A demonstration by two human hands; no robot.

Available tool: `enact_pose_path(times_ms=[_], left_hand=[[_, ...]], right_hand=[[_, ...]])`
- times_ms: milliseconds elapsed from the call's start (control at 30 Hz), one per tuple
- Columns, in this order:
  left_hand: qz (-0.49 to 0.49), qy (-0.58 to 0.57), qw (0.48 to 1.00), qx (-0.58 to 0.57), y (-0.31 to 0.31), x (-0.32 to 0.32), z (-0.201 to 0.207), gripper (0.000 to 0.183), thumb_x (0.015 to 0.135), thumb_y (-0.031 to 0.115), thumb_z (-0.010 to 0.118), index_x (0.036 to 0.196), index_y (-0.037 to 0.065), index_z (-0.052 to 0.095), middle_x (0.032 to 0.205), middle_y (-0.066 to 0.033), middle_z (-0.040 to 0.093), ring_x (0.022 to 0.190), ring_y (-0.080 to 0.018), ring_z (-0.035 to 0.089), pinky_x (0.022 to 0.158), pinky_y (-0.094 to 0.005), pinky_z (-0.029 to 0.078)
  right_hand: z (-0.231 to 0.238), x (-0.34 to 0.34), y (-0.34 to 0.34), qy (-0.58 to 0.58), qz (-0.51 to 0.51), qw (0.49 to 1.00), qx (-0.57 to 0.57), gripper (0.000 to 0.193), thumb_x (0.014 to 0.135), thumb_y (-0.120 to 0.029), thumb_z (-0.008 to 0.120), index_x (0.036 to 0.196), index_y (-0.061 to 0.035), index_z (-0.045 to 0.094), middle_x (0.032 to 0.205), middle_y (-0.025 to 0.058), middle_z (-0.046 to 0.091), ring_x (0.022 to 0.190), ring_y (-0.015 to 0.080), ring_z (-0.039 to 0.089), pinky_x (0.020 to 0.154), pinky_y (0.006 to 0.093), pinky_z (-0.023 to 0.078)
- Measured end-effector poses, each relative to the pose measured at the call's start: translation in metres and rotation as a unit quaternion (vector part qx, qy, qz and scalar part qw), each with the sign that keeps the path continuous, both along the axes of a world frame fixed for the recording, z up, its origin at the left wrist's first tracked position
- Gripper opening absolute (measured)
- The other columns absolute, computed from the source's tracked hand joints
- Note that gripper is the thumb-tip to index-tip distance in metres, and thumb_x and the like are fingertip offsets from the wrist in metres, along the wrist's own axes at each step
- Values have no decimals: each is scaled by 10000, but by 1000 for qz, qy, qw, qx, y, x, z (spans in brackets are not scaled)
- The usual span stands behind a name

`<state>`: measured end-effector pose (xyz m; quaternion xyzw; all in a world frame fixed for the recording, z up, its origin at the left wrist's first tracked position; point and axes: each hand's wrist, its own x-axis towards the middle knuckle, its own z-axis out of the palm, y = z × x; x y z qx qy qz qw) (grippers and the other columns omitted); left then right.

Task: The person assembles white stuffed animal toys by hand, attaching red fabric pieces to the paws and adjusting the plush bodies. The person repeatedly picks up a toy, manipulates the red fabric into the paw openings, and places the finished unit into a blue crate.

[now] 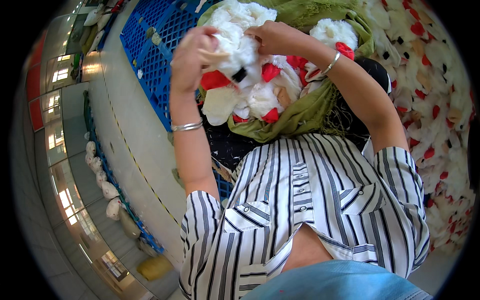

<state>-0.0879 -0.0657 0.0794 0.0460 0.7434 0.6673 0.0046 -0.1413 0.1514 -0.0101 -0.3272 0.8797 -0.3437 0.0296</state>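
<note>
Head view: we are looking down at a white plush piece [240, 55] with a black patch, lying directly between our hands, in front of the chest. Its long axis seems to be running away from our body, though its far end is blending into other white fur. Both hands are touching it, neither clearly nearer. Our right hand [270, 39] is pinching its right edge between thumb and fingers; our left hand [192, 57] is curling at its left edge beside a beige flap, too blurred for us to be sure of its grip. Below, more red-and-white plush pieces [262, 100] are resting in green cloth [280, 127], whose near edge is bordering our striped shirt [305, 195]. Leftward, a blue pallet [147, 85] is giving way to pale floor [117, 127]; rightward, a plush heap [425, 100] is crowding our forearm.
</note>
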Motion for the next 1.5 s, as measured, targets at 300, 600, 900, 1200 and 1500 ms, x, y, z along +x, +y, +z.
enact_pose_path(times_ms=[300, 600, 900, 1200, 1500], left_hand=[[96, 248, 926, 268, -58, 74, 137, 315, 991, 292, 409, 1110, 53, 577, 856, -94, 612, 938, -214, 606, 871, -373, 494], [359, 213, 905, 79, -65, 85, 86, 318, 978, 326, 476, 837, 53, 559, 739, -40, 566, 702, -136, 530, 638, -291, 434], [310, 118, 930, -156, -104, 54, -38, 302, 947, 263, 634, 732, 95, 504, 736, 4, 583, 623, -77, 550, 556, -250, 473], [182, -2, 869, -460, -136, 23, -90, 397, 865, 304, 716, 653, 6, 563, 662, -38, 605, 611, -154, 498, 604, -326, 454], [19, 139, 917, -372, 39, 40, -28, 355, 882, 298, 697, 963, -45, 657, 852, -103, 691, 800, -200, 650, 749, -342, 509]], right_hand=[[103, 18, 41, -7, 125, 942, -312, 282, 964, -211, 602, 1133, 13, 623, 926, 58, 655, 767, 123, 581, 693, 269, 484], [150, 47, 35, 89, 43, 899, -427, 156, 987, -155, 582, 944, -5, 571, 811, -13, 526, 746, 60, 465, 633, 219, 407], [74, -19, 40, -167, -104, 841, -504, 151, 975, -163, 573, 1033, -45, 646, 869, -37, 604, 752, 61, 548, 684, 221, 462], [60, -18, 20, -129, -33, 872, -471, 157, 987, -166, 555, 1007, -34, 639, 889, -52, 595, 822, 42, 515, 737, 214, 441], [72, -1, 20, -157, 26, 857, -491, 173, 998, -182, 563, 1025, -26, 633, 866, -44, 603, 805, 41, 535, 705, 200, 450]])
